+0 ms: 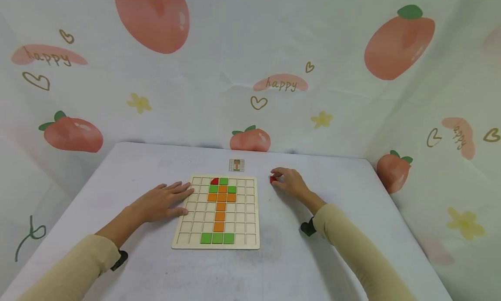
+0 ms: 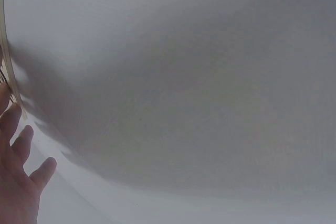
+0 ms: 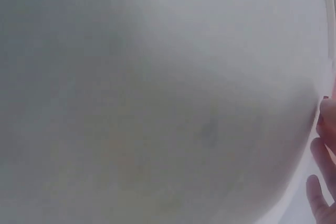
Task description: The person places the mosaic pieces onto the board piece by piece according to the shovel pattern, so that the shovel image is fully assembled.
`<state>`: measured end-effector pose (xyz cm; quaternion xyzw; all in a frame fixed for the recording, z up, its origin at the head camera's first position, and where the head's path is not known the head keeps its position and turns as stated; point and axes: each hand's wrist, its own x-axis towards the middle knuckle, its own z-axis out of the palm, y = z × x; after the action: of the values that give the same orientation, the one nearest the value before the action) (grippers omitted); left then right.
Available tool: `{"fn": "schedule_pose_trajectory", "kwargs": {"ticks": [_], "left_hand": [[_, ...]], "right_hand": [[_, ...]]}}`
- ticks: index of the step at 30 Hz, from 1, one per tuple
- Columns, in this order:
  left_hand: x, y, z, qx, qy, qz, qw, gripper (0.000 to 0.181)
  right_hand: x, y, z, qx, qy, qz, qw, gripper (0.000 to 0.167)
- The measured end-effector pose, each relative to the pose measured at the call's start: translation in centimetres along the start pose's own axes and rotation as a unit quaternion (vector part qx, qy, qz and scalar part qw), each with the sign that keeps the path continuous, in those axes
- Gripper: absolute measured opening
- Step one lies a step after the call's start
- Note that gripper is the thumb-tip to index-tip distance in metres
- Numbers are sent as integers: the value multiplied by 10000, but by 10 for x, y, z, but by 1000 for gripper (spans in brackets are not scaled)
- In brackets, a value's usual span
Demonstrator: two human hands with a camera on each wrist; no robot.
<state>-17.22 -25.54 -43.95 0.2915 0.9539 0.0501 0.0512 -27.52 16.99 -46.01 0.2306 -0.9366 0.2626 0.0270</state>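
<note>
A cream grid board [image 1: 195,214] lies on the table, with orange square tiles [image 1: 221,206] in a column and green square tiles [image 1: 217,238] along the bottom row and near the top. One red tile [image 1: 215,181] with a rounded corner sits in the top row, left of a green one. My left hand [image 1: 162,203] rests at the board's left edge, fingers straight and fingertips on its rim. To the right of the board, my right hand [image 1: 290,182] pinches a small red tile [image 1: 272,179] between thumb and fingers, just at the tabletop.
A small picture card [image 1: 236,165] with a gridded pattern lies behind the board. The white table [image 1: 148,266] backs onto a hanging cloth [image 1: 219,75] printed with fruit, hearts and flowers. Dark heart-shaped pieces [image 1: 308,227] sit at both wrists.
</note>
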Motion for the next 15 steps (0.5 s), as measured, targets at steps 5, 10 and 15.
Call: {"fn": "schedule_pose_trajectory", "kwargs": {"ticks": [5,10,15], "left_hand": [[0,0,0,31,16,26,10000,72],[1,0,0,43,-8,-4,10000,72],[0,-1,0,31,-33,-52,10000,72]], "right_hand": [[8,-15,8,-30,-3,-148,9999,33],[17,-32,15,-37,-46,-283,9996,32],[23,-47,22,55,-98,-284,9995,34]]}}
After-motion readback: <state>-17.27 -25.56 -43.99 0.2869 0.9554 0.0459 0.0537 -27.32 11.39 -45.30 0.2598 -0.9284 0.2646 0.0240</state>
